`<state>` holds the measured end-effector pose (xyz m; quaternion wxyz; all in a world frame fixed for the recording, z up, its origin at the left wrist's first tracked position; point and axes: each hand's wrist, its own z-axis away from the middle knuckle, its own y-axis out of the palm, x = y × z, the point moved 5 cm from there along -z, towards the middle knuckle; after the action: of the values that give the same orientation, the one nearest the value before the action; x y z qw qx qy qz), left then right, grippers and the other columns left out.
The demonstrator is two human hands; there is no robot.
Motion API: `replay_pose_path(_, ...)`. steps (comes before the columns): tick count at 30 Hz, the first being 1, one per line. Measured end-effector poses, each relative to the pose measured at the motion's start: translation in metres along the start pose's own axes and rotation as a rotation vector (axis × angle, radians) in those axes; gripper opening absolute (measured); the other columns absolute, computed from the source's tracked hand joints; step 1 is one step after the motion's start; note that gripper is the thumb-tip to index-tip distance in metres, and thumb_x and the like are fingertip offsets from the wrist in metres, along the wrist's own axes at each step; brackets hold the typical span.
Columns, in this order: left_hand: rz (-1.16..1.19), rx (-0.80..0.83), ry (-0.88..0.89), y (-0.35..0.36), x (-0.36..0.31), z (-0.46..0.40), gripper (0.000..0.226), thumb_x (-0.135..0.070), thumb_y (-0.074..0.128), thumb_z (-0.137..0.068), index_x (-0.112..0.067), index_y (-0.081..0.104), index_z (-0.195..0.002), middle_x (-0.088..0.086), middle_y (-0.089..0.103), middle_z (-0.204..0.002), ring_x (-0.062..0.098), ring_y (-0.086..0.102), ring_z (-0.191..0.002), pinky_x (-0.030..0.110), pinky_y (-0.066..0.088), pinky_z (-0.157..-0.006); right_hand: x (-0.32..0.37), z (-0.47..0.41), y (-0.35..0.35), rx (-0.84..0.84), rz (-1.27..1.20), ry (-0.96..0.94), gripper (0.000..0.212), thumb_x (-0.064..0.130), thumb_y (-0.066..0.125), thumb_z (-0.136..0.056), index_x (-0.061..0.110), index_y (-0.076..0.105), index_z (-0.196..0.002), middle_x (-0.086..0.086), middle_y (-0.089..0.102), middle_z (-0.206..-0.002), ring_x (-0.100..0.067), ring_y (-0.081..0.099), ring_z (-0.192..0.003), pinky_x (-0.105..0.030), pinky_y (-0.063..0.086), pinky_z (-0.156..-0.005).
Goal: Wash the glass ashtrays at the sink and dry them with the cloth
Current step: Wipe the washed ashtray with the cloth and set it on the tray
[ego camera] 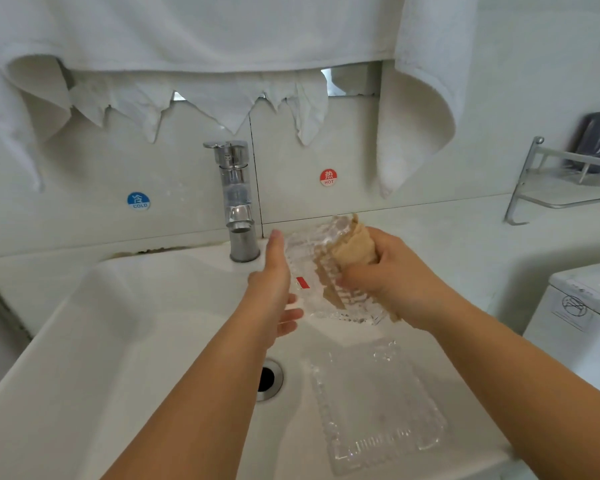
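The left hand [274, 278] steadies the clear ribbed glass ashtray [312, 271], tilted on edge between both hands, while the right hand [378, 268] grips the beige cloth [352, 244] against its inner face.

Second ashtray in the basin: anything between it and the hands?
Only the held ashtray: left hand steadies it, right hand grips the tan cloth. Second ashtray lies uncovered beside the drain.
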<state>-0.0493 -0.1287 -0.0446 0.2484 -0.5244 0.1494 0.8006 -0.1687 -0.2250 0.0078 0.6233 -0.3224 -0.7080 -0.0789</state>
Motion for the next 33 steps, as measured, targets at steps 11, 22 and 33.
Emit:
replay_pose_path(11, 0.217, -0.023, 0.110, 0.002, 0.006, -0.006, 0.063, -0.076, 0.059, -0.071, -0.014, 0.057, -0.082, 0.002, 0.053, -0.079, 0.022, 0.057, -0.079, 0.038, 0.052, -0.082, -0.004, -0.003, 0.004, 0.156, -0.686, 0.247, 0.051, 0.034, 0.027, -0.103, -0.001, 0.061, -0.116, -0.035, 0.058, -0.118, -0.028, 0.070, -0.093, -0.032, 0.059, -0.069)
replay_pose_path(22, 0.177, -0.065, 0.259, 0.004, -0.002, 0.001, 0.058, -0.075, 0.054, -0.075, -0.017, 0.057, -0.076, 0.001, 0.054, -0.079, 0.018, 0.053, -0.073, 0.032, 0.044, -0.070, -0.014, -0.008, -0.006, -0.083, -0.260, 0.139, 0.029, 0.029, 0.063, -0.090, 0.013, 0.059, -0.113, -0.006, 0.074, -0.094, -0.023, 0.072, -0.082, -0.037, 0.056, -0.072)
replay_pose_path(33, 0.286, -0.015, 0.146, 0.008, 0.003, -0.001, 0.064, -0.080, 0.060, -0.065, -0.019, 0.062, -0.083, 0.006, 0.067, -0.093, 0.025, 0.067, -0.086, 0.043, 0.056, -0.083, -0.013, -0.006, -0.001, 0.058, -0.480, 0.175, 0.047, 0.035, 0.033, -0.104, 0.000, 0.063, -0.111, -0.013, 0.072, -0.092, -0.025, 0.070, -0.077, -0.035, 0.054, -0.066)
